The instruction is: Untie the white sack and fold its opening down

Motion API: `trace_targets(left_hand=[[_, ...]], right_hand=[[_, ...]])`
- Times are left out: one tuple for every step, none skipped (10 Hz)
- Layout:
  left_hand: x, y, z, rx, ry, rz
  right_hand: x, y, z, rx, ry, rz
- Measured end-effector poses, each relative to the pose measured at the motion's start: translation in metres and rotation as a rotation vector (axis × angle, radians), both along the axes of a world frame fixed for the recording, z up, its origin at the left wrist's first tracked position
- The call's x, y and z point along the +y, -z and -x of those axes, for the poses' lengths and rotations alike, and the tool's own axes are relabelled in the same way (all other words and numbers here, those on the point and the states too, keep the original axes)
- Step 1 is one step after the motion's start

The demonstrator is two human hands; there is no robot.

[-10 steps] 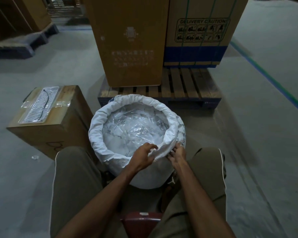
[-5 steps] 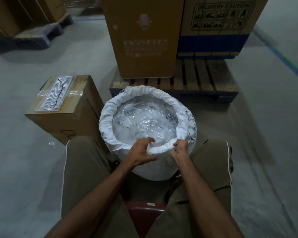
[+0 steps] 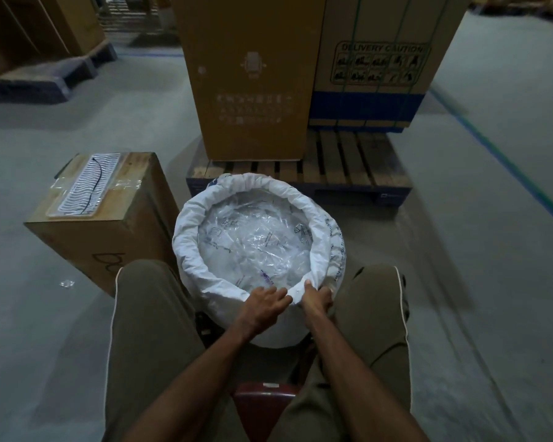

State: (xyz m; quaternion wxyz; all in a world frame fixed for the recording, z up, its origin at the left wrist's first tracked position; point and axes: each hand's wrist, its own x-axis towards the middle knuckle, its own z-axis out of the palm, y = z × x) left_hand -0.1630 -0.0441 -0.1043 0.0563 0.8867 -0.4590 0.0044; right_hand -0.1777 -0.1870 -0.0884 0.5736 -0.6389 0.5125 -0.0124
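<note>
In the centre of the frame the white sack [image 3: 313, 260] is standing open on the floor between the person's knees, its rim rolled outward into a thick collar, with clear crinkled plastic [image 3: 256, 244] showing inside. At the near edge of the rim, the left hand [image 3: 264, 303] is lying over the fold with fingers extended, grasping nothing, while the right hand [image 3: 316, 298] is gripping the rolled edge just beside it. A cardboard box [image 3: 109, 224] is sitting to the left of the sack, and a wooden pallet [image 3: 348, 167] carrying tall cartons is standing behind it

left hand [image 3: 264, 300] flat, right hand [image 3: 316, 297] gripping
</note>
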Motion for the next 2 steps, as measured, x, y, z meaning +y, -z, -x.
trace_targets(left_hand=[[0.014, -0.01, -0.001, 0.195, -0.095, 0.078], [0.03, -0.024, -0.012, 0.403, -0.172, 0.19]], right_hand=[[-0.004, -0.017, 0.006, -0.1, 0.011, -0.069], [-0.006, -0.019, 0.001, -0.083, 0.015, -0.119]])
